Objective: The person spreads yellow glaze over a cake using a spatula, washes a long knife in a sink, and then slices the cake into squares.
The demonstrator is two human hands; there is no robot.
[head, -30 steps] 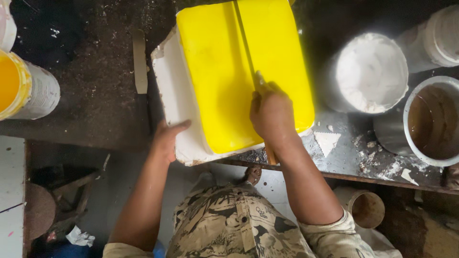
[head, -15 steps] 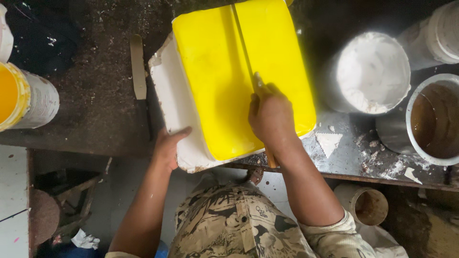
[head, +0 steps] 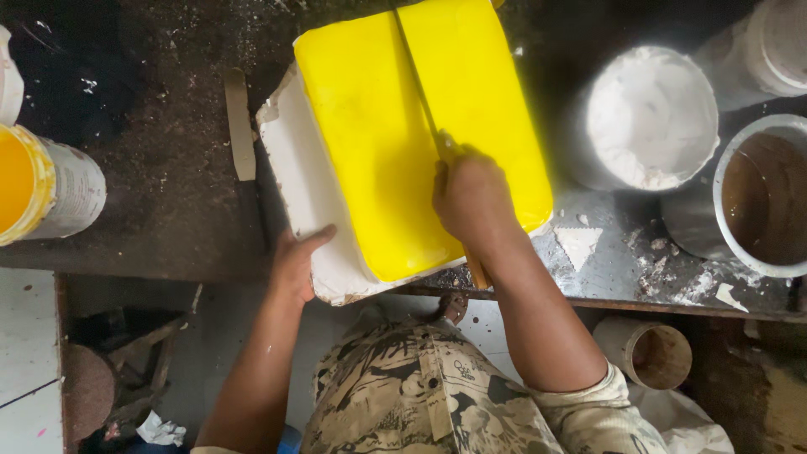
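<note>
A white block with a yellow-painted top (head: 378, 143) lies on the dark workbench (head: 151, 193), its near corner hanging over the front edge. My right hand (head: 471, 197) is shut on a thin wooden-handled brush (head: 477, 271) whose shaft runs along a groove down the yellow face. My left hand (head: 296, 262) grips the block's white near-left edge with the thumb on top.
A can of yellow paint (head: 42, 189) stands at the left edge. A flat scraper (head: 239, 126) lies left of the block. A bucket of white powder (head: 651, 118), a bucket of brown liquid (head: 761, 197) and another container (head: 777, 46) stand at the right. A small cup (head: 651, 351) sits below the bench.
My left hand has slid a little to the left along the block's white edge. The right hand stays on the brush at about the same spot on the yellow face.
</note>
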